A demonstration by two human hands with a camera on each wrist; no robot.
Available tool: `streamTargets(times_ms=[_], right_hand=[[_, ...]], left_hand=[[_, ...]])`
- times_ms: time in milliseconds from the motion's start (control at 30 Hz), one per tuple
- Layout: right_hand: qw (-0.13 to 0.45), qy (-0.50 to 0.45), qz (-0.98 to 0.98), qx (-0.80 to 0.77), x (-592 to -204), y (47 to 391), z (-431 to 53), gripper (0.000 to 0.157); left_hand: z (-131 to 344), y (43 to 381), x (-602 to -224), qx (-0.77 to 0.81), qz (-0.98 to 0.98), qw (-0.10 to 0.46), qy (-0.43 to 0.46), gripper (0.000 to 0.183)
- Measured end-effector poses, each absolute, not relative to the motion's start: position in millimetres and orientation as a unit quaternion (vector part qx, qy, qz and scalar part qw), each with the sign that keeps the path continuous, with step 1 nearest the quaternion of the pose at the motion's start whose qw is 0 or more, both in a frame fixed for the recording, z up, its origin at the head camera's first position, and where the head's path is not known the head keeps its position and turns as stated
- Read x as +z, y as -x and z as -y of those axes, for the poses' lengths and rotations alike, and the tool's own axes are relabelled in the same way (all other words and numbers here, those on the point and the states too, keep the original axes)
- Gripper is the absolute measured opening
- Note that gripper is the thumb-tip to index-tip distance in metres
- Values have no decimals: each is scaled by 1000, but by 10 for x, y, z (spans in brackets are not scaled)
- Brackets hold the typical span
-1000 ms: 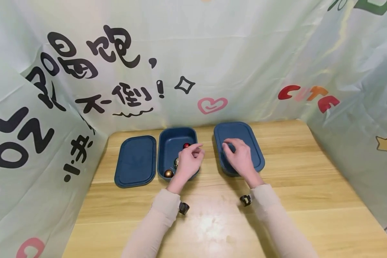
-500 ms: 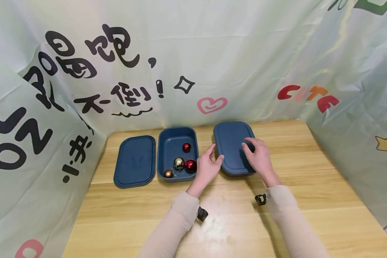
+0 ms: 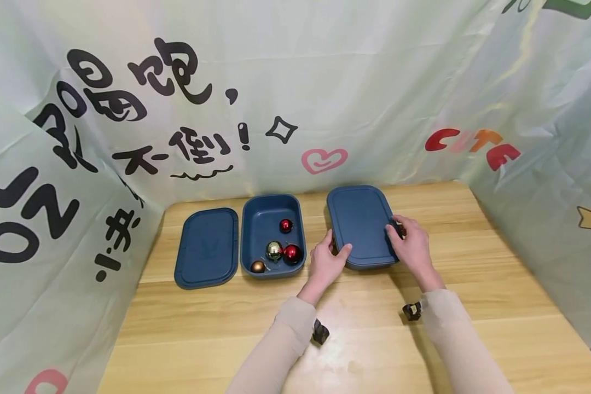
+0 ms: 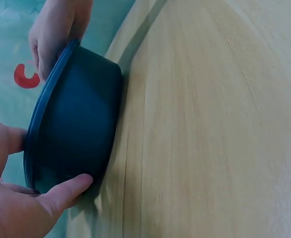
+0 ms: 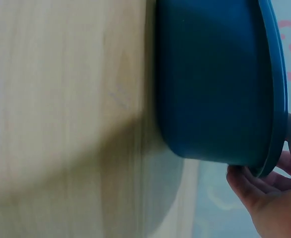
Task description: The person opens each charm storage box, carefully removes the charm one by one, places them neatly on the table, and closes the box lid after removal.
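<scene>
A dark blue food container with its lid (image 3: 361,221) on stands at the right. My left hand (image 3: 326,266) grips its front left corner. In the left wrist view the left thumb lies at the lid's rim and a finger (image 4: 71,191) presses the side wall (image 4: 81,119). My right hand (image 3: 415,249) pinches the lid's right edge, thumb on top and fingers (image 5: 245,186) curled under the rim. Next to it sits an uncovered blue container (image 3: 268,210) holding Christmas balls: two red, a shiny gold one (image 3: 274,250) and a small copper one (image 3: 258,266).
A loose blue lid (image 3: 208,246) lies flat left of the uncovered container. The wooden table (image 3: 349,350) reaches back to a printed cloth (image 3: 374,109), which also hangs at both sides. Dark cameras are strapped at both wrists.
My left hand has moved right, from over the uncovered container to the lidded one. My right hand has shifted right, from above the lid to its right edge. The balls came into view.
</scene>
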State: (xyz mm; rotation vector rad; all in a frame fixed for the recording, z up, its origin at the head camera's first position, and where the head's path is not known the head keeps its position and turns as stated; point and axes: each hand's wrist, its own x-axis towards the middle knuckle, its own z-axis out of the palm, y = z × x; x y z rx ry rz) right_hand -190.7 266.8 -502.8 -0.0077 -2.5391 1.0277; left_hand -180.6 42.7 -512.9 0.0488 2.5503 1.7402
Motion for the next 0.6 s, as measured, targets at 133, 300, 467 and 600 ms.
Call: streamTargets(times_ms=[133,300,467,600], right_hand=[[180,15,909,377,-5062,1898,-2706,41],[140,55,913,380,-5083,1887,-2718,51],[126,79,913,380,-5070,1886,-2722,53],[113,71,916,379,-5065,1887,-2733,54]], left_hand=[[-431,1801,-5152,568,-822,30,-16,74],[-460,1810,-5197,564,-826,20,-15,73],[-477,1818,-5196,566,-824,11,-14,72],[-480,1836,-5195,561,-828,7,-16,70]])
